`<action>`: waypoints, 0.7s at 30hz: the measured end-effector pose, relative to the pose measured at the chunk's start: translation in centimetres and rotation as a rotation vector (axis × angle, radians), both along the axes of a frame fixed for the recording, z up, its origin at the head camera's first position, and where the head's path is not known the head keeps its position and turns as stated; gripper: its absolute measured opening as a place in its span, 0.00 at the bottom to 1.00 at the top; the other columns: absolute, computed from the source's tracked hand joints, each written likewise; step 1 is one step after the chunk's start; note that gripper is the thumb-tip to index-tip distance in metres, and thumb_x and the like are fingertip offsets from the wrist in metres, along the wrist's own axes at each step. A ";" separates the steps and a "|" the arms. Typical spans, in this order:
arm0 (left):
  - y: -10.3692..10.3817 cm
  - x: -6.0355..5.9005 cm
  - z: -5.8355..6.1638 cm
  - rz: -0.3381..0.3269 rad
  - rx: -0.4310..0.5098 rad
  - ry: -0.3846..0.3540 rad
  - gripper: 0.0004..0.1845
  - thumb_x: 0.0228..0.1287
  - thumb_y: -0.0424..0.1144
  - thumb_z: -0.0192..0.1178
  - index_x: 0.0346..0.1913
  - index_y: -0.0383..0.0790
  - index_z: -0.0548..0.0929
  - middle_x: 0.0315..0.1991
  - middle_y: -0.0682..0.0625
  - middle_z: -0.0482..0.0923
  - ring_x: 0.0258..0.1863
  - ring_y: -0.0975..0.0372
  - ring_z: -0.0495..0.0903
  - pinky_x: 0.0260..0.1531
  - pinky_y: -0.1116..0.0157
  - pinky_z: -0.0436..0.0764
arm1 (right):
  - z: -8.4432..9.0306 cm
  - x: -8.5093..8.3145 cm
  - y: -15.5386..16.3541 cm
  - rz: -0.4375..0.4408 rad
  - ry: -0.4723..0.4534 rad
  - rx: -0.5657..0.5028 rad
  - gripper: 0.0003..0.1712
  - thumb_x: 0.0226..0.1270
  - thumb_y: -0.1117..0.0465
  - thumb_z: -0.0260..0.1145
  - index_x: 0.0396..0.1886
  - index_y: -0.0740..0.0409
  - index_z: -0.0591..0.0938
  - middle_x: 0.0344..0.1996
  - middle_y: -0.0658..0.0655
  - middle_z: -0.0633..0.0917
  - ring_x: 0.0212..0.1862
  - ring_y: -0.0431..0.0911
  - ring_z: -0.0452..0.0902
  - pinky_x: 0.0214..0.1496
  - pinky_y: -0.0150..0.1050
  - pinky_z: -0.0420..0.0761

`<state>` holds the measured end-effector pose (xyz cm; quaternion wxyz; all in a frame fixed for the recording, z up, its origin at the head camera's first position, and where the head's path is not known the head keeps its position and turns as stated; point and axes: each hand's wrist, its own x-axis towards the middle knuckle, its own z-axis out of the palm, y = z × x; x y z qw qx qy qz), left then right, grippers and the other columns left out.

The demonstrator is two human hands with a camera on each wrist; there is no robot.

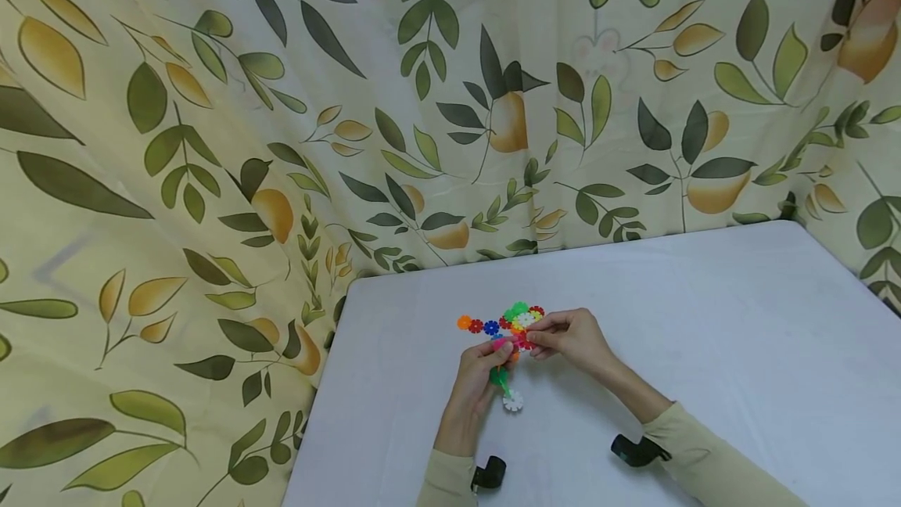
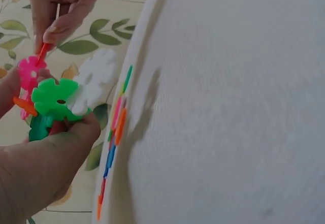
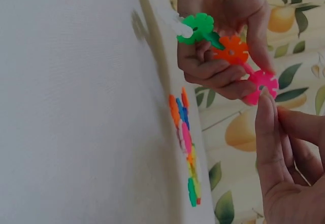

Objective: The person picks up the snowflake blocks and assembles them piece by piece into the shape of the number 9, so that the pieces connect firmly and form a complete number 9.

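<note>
My left hand point(image 1: 475, 382) grips a short chain of flower-shaped plastic discs in the middle of the table. In the right wrist view the chain shows a white disc point(image 3: 170, 18), green discs point(image 3: 197, 28), an orange disc point(image 3: 232, 50) and a pink disc point(image 3: 264, 86). The left fingers curl around its middle. My right hand point(image 1: 573, 339) pinches a red disc point(image 2: 43, 53) between thumb and forefinger, its edge at the pink disc's rim. Most of the red disc is hidden by the fingers.
Just beyond the hands, a joined group of coloured discs point(image 1: 491, 328) lies flat on the white table point(image 1: 676, 319). A leaf-patterned curtain point(image 1: 450, 178) hangs behind and to the left. Each sleeve carries a black wrist camera point(image 1: 637, 451).
</note>
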<state>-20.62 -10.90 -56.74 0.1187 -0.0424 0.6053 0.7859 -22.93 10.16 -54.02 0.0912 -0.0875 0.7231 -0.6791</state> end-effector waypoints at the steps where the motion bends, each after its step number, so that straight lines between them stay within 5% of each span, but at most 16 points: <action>1: 0.0 0.0 0.1 -0.008 -0.012 0.000 0.15 0.72 0.38 0.67 0.52 0.28 0.87 0.38 0.43 0.85 0.37 0.59 0.81 0.43 0.68 0.83 | 0.0 0.0 0.1 0.002 -0.001 -0.002 0.12 0.66 0.67 0.76 0.45 0.71 0.89 0.34 0.65 0.91 0.31 0.56 0.90 0.38 0.48 0.89; 9: -0.6 -0.1 0.6 -0.081 -0.235 0.041 0.21 0.73 0.48 0.67 0.58 0.36 0.87 0.46 0.47 0.86 0.45 0.61 0.79 0.50 0.67 0.78 | -0.1 -0.2 0.5 0.063 0.048 0.028 0.17 0.72 0.60 0.72 0.52 0.70 0.87 0.41 0.66 0.90 0.35 0.61 0.90 0.42 0.53 0.88; 15: -1.0 -0.3 0.5 -0.077 -0.172 0.074 0.18 0.78 0.41 0.61 0.60 0.31 0.81 0.45 0.36 0.84 0.37 0.59 0.80 0.43 0.69 0.81 | -0.9 -1.6 0.9 -0.036 0.081 0.118 0.17 0.74 0.60 0.70 0.52 0.70 0.87 0.42 0.65 0.90 0.36 0.59 0.90 0.40 0.49 0.89; 21: -1.3 -0.1 0.7 -0.104 -0.120 0.067 0.17 0.81 0.40 0.56 0.62 0.31 0.78 0.44 0.40 0.82 0.36 0.60 0.79 0.43 0.69 0.80 | -1.8 -2.6 1.1 -0.090 0.131 0.345 0.15 0.70 0.61 0.73 0.50 0.65 0.88 0.39 0.60 0.91 0.34 0.53 0.89 0.32 0.40 0.86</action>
